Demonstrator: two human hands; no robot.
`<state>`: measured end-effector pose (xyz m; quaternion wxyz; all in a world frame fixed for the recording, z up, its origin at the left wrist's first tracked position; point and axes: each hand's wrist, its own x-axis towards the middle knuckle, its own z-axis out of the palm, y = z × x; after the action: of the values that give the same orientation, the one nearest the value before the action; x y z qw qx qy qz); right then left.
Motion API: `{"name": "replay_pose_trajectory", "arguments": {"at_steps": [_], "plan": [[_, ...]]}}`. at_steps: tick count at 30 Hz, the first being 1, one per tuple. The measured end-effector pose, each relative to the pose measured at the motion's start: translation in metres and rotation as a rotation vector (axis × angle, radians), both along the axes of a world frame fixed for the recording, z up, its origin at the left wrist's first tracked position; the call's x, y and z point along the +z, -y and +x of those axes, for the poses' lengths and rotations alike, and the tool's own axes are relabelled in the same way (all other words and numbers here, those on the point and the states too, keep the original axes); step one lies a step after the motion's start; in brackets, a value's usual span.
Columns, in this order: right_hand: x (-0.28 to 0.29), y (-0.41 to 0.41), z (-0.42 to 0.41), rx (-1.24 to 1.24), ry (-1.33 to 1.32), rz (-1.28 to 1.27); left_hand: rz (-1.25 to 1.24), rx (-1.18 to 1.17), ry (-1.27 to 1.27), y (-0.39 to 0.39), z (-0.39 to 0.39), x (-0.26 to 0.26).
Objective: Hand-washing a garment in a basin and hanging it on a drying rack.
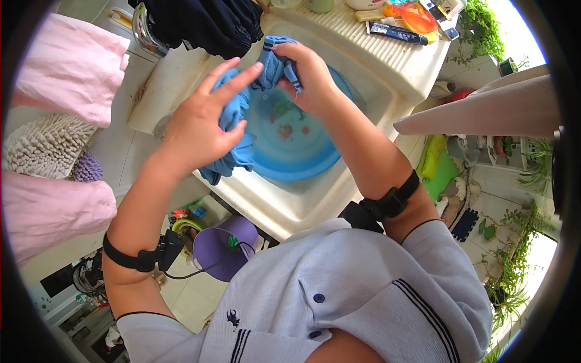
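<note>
My right hand (306,75) grips one end of a wet-looking blue knit garment (231,152), near ribbed edges with dark stripes. The gripped part is bunched above a blue plastic basin (297,170) of water standing in a white sink (272,204). My left hand (204,115) has its fingers spread over the rest of the garment, thumb apart from forefinger. Folds of the cloth hang behind that hand, over the sink's left rim. Where the left palm meets the cloth is hidden. Printed coloured shapes show on the basin's bottom through the water.
Dark clothing (204,27) is heaped at the sink's upper left. A ribbed washboard ledge (363,50) holds a tube (396,33) and several bottles. Pink cloths (72,68) hang left; a pale cloth (481,106) hangs right. A purple bucket (222,247) stands below the sink.
</note>
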<state>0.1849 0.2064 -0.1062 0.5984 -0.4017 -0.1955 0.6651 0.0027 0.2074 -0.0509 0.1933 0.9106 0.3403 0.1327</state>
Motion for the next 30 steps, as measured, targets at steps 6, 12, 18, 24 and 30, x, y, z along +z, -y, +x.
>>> {"name": "replay_pose_trajectory", "arguments": {"at_steps": [6, 12, 18, 24, 30], "plan": [[-0.007, -0.002, -0.015, -0.010, 0.019, -0.104, 0.048, 0.055, -0.293, 0.006, 0.003, -0.003], [-0.013, -0.001, -0.017, -0.029, 0.465, 0.030, -0.168, 0.120, 0.045, 0.001, 0.001, -0.012], [-0.018, 0.017, -0.004, -0.001, 1.045, 0.712, -0.555, 0.116, 0.228, -0.011, -0.009, -0.002], [-0.019, 0.028, 0.013, 0.163, 1.419, 1.114, -1.063, 0.232, 0.248, -0.015, -0.015, 0.011], [-0.015, 0.004, 0.022, -0.110, 1.455, 1.768, -1.495, 0.163, 0.394, -0.003, -0.017, -0.001]]}}
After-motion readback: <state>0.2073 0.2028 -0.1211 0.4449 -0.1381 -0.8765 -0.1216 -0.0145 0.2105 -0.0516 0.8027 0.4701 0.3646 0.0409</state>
